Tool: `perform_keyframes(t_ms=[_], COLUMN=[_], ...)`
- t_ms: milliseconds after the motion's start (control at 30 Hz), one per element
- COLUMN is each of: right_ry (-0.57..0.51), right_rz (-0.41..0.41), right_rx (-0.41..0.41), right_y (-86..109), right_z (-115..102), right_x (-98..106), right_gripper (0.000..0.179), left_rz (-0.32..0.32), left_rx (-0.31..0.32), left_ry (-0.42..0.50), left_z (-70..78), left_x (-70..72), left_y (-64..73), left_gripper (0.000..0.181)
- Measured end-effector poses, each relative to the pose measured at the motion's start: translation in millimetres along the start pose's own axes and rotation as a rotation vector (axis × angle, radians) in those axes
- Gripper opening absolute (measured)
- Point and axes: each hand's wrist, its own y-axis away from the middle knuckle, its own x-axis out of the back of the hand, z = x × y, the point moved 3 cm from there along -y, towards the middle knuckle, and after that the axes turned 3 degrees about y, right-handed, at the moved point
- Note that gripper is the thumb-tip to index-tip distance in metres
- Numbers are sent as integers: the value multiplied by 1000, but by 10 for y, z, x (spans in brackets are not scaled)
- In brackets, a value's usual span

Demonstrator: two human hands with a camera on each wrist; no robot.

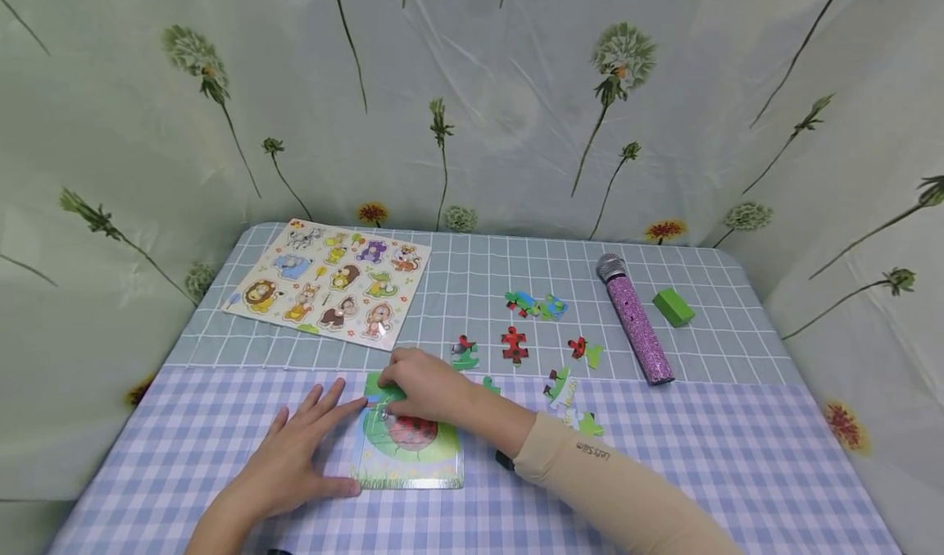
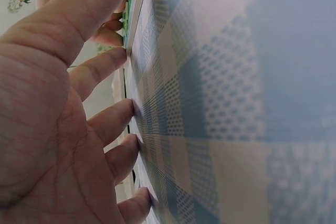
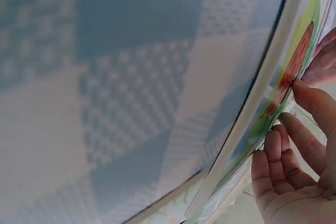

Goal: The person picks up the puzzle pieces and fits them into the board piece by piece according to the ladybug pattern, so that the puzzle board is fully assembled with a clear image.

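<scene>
A square puzzle board [image 1: 413,471] printed with a ladybug lies on the checked cloth. My left hand [image 1: 295,455] has its fingers spread, thumb at the board's lower left corner and index fingertip at its left edge. In the left wrist view, the other fingertips [image 2: 131,107] rest on the cloth. Over the board's upper left, my right hand [image 1: 428,384] pinches a green puzzle piece [image 1: 393,393] between thumb and fingers, low against the board. The right wrist view shows that thumb [image 3: 310,95] and index fingertip at the board's surface; the piece is mostly hidden there.
Several loose puzzle pieces, including a red one [image 1: 515,345], lie right of the board. A wooden animal puzzle [image 1: 347,284] sits at the back left. Toward the right are a sparkly pink microphone [image 1: 637,325] and a green block [image 1: 673,307]. A printed curtain [image 1: 472,71] hangs behind.
</scene>
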Motion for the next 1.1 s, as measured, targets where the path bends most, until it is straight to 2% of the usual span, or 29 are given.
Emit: perform_keyframes(t_ms=[267,533,900,1100], right_ry=[-1,-97,-182,-215], right_rz=[8,18,23,41], right_rx=[1,-8,-17,-42], right_y=[18,44,111,185], right_z=[-7,37,167,296], right_x=[-1,20,60,128], right_gripper=[39,43,39,38], left_rz=[-3,-4,-25,-10], left_rx=[4,4,28,18], left_ry=[2,11,14,13], left_z=[-9,4,6,4], left_x=[-7,3,-7,-3], left_y=[5,4,2,4], left_gripper=[108,107,108,107])
